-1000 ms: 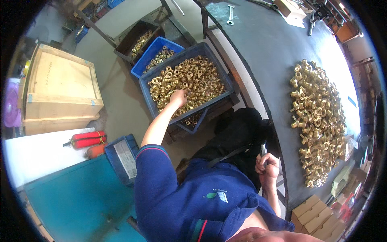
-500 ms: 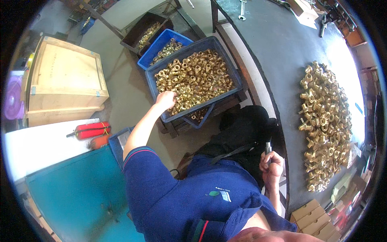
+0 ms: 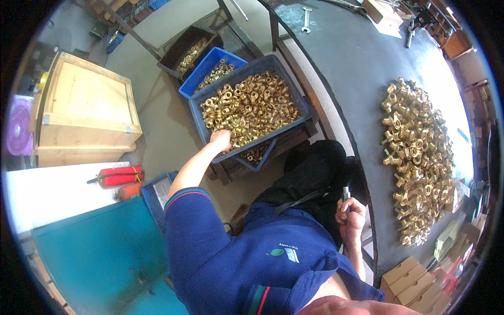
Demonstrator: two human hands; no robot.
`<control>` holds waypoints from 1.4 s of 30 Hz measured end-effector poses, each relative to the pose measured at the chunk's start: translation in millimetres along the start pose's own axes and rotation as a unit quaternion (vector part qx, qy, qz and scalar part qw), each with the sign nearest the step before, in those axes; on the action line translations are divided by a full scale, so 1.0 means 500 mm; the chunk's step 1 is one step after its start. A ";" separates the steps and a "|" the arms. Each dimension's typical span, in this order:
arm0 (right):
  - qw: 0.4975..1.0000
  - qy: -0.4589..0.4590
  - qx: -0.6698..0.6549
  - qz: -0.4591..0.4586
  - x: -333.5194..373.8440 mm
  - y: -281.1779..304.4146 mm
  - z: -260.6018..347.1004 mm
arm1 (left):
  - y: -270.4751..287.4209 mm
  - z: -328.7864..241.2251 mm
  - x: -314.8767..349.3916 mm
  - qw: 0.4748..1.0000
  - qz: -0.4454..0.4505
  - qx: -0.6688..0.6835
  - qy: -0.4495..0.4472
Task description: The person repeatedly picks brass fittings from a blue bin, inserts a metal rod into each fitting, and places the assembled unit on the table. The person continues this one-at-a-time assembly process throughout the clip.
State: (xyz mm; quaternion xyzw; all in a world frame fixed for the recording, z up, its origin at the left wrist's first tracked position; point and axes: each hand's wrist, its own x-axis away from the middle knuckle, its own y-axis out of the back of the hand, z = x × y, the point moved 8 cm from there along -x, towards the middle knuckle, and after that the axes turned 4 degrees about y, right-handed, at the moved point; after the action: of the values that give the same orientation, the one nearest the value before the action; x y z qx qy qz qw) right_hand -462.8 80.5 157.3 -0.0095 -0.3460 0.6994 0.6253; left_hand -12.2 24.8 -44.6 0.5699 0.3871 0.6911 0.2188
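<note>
Brass fittings [image 3: 254, 105], heaped in a grey-blue bin [image 3: 287, 127]. Left hand [image 3: 221, 140], at near left corner: grip curled at the heap's edge; cannot tell whether holding any. Right hand [image 3: 353, 212]: grip closed around a small tool [image 3: 346, 194], near tabletop [image 3: 349, 73]. On tabletop: second brass heap [image 3: 420, 163]; wrench [image 3: 306, 20].

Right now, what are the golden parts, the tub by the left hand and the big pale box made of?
The golden parts look like shiny metal, maybe brass or plated: they glint yellow. The tub seems dull blue plastic: its rim looks moulded. The box looks like bare wood: straw-coloured panels.
</note>
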 end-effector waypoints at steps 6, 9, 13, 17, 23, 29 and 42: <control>1.000 -0.022 -0.021 0.000 0.006 -0.007 -0.014 | 0.037 0.054 0.031 0.876 -0.058 0.478 0.001; 1.000 -0.020 -0.004 0.000 0.001 -0.008 -0.021 | 0.163 -0.056 0.116 0.622 0.028 0.778 -0.084; 0.988 -0.002 0.135 0.069 -0.016 -0.042 -0.007 | 0.289 -0.250 0.219 0.640 0.057 0.714 -0.277; 0.915 0.146 0.339 0.165 -0.035 -0.105 0.034 | 0.369 -0.447 0.352 0.737 0.048 0.544 -0.399; 0.913 0.123 0.372 0.116 -0.017 -0.094 0.065 | 0.409 -0.571 0.471 0.759 -0.060 0.368 -0.534; 0.901 0.148 0.396 0.094 0.008 -0.083 0.076 | 0.381 -0.612 0.499 0.749 -0.103 0.240 -0.609; 0.910 0.136 0.377 0.104 0.017 -0.039 0.060 | 0.355 -0.655 0.498 0.734 0.051 0.299 -0.608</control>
State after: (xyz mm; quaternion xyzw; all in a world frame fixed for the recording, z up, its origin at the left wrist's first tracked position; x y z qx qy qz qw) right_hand -461.0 73.2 193.3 0.0961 0.0344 0.8311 0.5467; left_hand -364.6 9.0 231.9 0.9234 0.3285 0.0567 0.1900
